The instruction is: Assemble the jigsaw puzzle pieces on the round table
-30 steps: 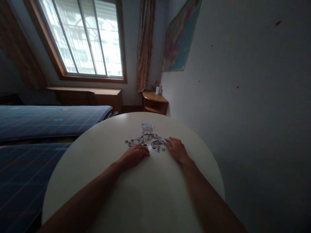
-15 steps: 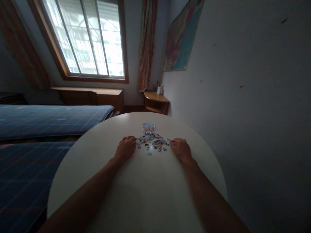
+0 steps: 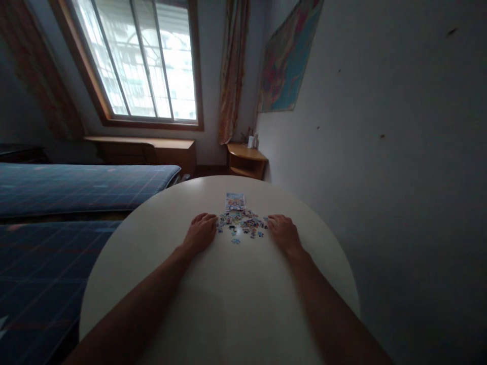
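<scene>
Many small jigsaw puzzle pieces (image 3: 249, 223) lie in a loose pile on the round white table (image 3: 228, 284). One light blue puzzle piece (image 3: 236, 242) sits apart on the near side. Just beyond the pile is a small printed picture sheet (image 3: 235, 201). My left hand (image 3: 201, 232) rests palm down at the pile's left edge, its fingers lying on the tabletop. On the opposite edge my right hand (image 3: 284, 233) rests the same way, fingertips close to the outer pieces. Nothing shows in either hand, though the undersides of both are hidden.
A bed with a blue plaid mattress (image 3: 76, 190) stands left of the table. Along the window wall is a wooden desk (image 3: 171, 144), and a corner shelf (image 3: 247, 151) holds small items. A plain wall (image 3: 399, 203) with a map (image 3: 285, 66) runs along the right.
The whole view has shifted slightly, so things appear a little further right. My left hand's fingers have moved slightly; the pieces and the right hand look much the same.
</scene>
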`<state>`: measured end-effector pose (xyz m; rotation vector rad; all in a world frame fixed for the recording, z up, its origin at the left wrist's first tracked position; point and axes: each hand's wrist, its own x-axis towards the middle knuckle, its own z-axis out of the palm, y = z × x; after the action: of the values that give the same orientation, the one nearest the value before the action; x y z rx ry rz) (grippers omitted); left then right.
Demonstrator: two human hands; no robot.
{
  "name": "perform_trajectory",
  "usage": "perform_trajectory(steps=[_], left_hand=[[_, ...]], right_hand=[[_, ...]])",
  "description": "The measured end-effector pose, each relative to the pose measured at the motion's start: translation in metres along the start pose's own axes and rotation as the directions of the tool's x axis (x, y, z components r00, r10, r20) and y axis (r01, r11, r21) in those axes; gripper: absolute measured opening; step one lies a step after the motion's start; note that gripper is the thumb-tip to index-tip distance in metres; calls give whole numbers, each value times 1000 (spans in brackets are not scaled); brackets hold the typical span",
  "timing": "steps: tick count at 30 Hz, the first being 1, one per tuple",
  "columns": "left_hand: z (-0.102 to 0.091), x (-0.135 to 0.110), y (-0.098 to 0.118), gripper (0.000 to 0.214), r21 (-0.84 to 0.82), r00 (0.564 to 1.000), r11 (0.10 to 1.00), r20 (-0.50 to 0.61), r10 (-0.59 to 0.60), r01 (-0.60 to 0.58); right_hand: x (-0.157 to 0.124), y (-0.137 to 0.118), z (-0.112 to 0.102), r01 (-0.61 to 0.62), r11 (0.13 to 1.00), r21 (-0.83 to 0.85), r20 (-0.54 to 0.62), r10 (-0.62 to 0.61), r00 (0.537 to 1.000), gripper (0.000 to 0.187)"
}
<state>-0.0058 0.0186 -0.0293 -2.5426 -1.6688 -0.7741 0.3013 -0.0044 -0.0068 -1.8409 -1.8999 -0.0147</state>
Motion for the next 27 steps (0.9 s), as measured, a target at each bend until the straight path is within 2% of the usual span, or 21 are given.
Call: perform_trajectory(steps=[2, 5, 8, 10, 13, 21, 27], left_hand=[[-4, 1, 1, 32, -13, 1000, 1000, -12, 9, -9], [-7, 3, 2, 26, -36, 999, 999, -28, 15, -16], [-9, 4, 2, 20, -59, 999, 998, -36, 16, -18], [-9, 4, 1, 19, -78, 999, 997, -37, 8, -11], [-8, 5, -1, 18, -112, 999, 994, -43, -10, 5], [-4, 5, -4, 23, -182, 999, 983, -38, -4, -3], [-1, 6, -5, 22, -206, 1000, 979, -20, 1, -5]], right_hand=[[-1, -11, 1, 121, 992, 36, 38, -123, 992, 37], [-10, -30, 5, 288, 953, 91, 99, -297, 950, 39], [-23, -47, 9, 472, 865, 170, 156, -497, 854, 42], [-30, -56, 10, 534, 820, 206, 187, -568, 801, 41], [-33, -62, 9, 555, 799, 232, 205, -598, 775, 37], [-30, -54, 6, 522, 814, 256, 181, -570, 801, 34], [-29, -51, 9, 538, 802, 260, 157, -585, 795, 32]])
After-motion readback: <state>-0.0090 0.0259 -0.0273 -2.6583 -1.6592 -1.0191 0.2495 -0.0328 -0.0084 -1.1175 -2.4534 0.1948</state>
